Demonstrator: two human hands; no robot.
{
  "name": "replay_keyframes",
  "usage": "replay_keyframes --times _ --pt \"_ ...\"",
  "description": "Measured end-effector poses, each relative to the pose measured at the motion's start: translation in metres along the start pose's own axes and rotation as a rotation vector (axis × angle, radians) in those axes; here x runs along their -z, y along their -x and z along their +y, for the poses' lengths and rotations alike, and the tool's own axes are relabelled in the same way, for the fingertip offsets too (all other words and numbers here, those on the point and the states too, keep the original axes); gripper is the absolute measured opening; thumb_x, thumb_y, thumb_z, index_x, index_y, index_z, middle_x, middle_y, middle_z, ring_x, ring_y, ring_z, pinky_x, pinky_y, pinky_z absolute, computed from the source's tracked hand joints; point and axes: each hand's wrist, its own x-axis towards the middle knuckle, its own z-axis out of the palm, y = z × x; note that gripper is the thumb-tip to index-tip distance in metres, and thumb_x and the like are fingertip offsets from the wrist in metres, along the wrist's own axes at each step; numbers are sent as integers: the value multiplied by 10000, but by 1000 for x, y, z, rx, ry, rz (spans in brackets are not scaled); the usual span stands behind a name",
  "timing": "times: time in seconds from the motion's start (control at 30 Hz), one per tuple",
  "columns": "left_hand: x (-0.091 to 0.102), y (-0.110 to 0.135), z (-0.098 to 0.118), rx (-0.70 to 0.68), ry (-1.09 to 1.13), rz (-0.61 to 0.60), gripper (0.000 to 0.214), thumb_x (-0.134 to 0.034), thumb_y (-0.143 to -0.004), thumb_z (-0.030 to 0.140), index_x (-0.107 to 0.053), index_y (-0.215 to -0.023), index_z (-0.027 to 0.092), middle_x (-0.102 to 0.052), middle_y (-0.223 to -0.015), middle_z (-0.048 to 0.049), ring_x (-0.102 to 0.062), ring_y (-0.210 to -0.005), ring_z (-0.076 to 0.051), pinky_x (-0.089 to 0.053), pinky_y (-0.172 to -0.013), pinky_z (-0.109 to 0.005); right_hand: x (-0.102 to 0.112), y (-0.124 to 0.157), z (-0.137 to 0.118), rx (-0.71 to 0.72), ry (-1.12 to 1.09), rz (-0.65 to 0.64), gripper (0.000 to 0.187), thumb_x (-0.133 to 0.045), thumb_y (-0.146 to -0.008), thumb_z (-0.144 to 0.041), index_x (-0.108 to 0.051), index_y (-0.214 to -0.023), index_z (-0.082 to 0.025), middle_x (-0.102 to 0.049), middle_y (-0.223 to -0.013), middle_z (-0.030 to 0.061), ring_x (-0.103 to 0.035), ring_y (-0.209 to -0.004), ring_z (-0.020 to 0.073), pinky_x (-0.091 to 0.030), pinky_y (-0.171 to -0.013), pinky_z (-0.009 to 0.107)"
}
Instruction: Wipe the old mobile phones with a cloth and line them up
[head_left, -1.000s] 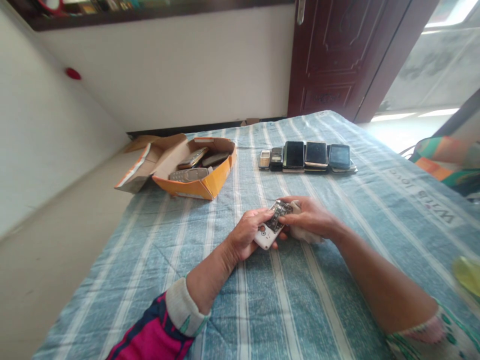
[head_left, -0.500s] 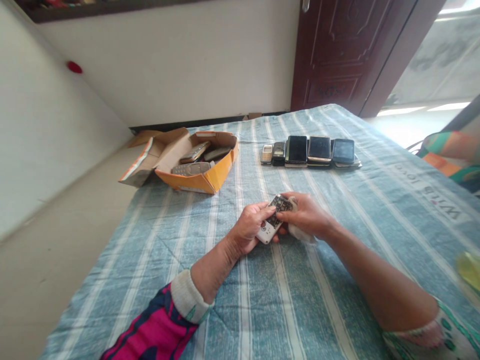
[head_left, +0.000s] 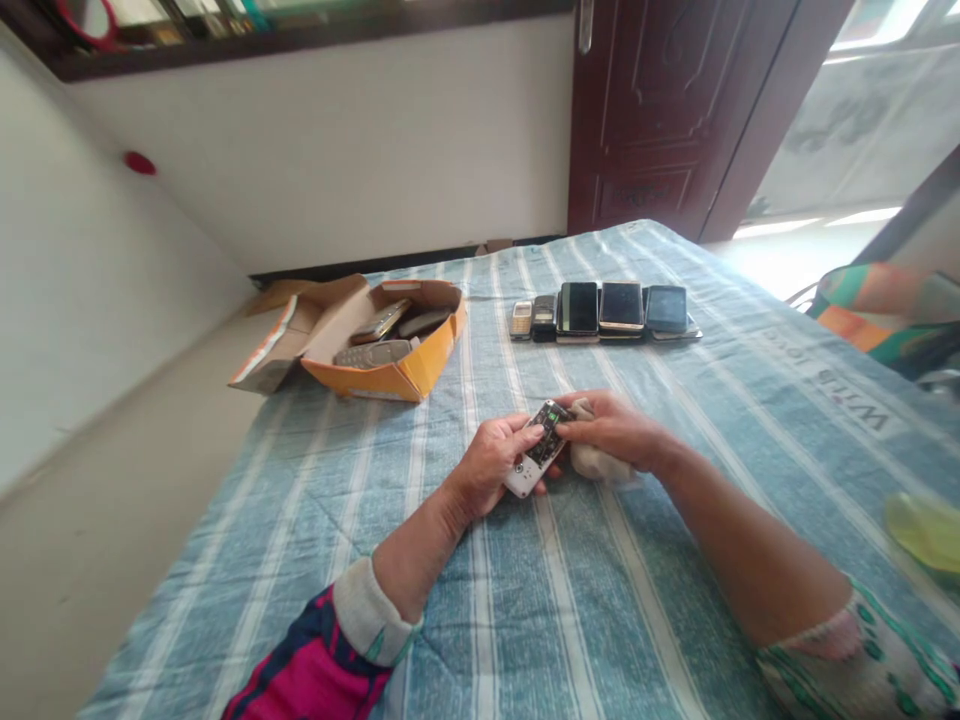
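A small white mobile phone [head_left: 530, 476], its back cover off and dark inner parts showing, is tilted above the middle of the table. My left hand [head_left: 491, 465] is closed around its lower left side, with the thumb lying over the phone's face. At the phone's upper right, my right hand [head_left: 619, 430] grips a crumpled whitish cloth [head_left: 596, 462], and its thumb and fingertips meet the phone's edge. The fingers of both hands beneath the phone are partly hidden.
An open orange cardboard box [head_left: 439, 355] with several old phones stands at the back left. Several phones [head_left: 621, 305] lie in a row, some stacked, at the back right. Striped blue cloth [head_left: 375, 460] covers the table. Something yellow-green [head_left: 926, 535] sits at the right edge.
The view has shifted slightly, so the whole scene sits a little lower and further left. Both hands keep hold of the phone and the cloth, with only slight shifts of the fingers.
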Motion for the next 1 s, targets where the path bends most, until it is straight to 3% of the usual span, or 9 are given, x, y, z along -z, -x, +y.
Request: replay_keyframes --times 0.13,0.37,0.6,0.73,1.0 --pt "0 2 0 9 -26 1 303 -677 -758 330 -621 -949 102 -679 -763 -71 -653 -565 -153 -503 -399 -197 -3 -4 3 -5 30 60 217 -675 -748 -299 -627 -874 -129 -657 -666 20 -590 -551 119 -439 -497 223" --pt "2 2 1 18 -18 3 367 -739 -652 217 -635 -985 102 -675 -730 -46 -651 -563 -153 -497 -414 -197 -9 -8 6 58 275 188 101 -616 -751 -212 -642 -805 -131 -628 -647 -1 -535 -549 93 -409 -504 212" --pt "0 2 5 -2 3 32 329 -725 -667 196 -647 -971 97 -695 -750 -62 -653 -562 -154 -505 -406 -196 -4 -3 -1 -13 -30 96 318 -676 -761 -409 -642 -927 -141 -666 -685 22 -581 -549 117 -434 -498 222" --pt "3 3 7 15 53 0 297 -716 -701 198 -651 -970 88 -713 -798 -101 -664 -587 -158 -513 -414 -188 0 -2 -2 -4 -162 74 365 -618 -809 -516 -634 -811 -151 -667 -692 49 -595 -580 126 -448 -526 225" --pt "8 1 9 56 199 -29 223 -636 -769 144 -645 -980 73 -716 -847 -135 -660 -599 -143 -525 -428 -185 4 -5 5 8 -222 53 356 -622 -821 -508 -645 -812 -152 -671 -700 58 -568 -553 108 -412 -486 203"
